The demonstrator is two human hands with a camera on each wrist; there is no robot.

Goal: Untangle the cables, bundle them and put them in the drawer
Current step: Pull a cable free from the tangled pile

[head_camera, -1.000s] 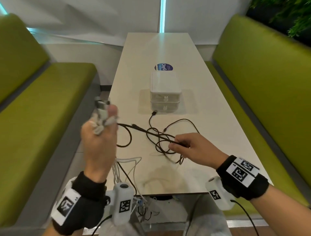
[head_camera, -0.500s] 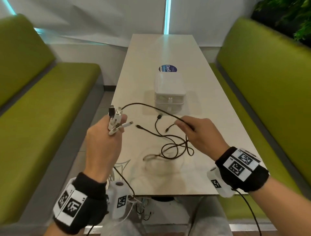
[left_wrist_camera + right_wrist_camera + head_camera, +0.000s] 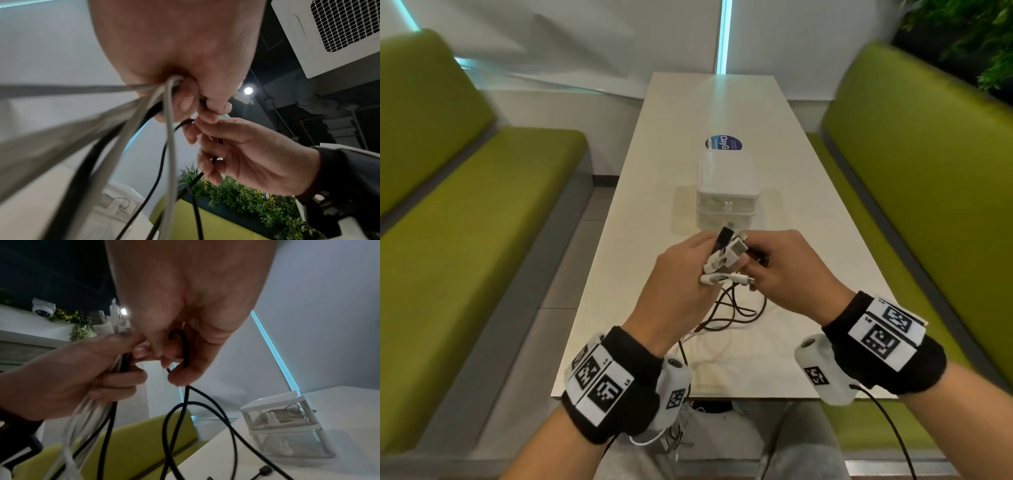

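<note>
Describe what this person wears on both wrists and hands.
Both hands, the left hand and the right hand, are bare, with no gloves. Each wrist carries a black wristband fitted with white tags printed with square black-and-white codes. A white camera pod with a round lens and its own small code sits under each wrist, and a thin black wire trails from the right one.

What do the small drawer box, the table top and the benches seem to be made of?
Drawer box: likely plastic, with an opaque white glossy lid and clear fronts that show cables inside.
Table top: smooth cream surface with soft reflections, perhaps laminate; not certain.
Benches: green padded covering with a dull sheen, maybe vinyl or faux leather.
</note>
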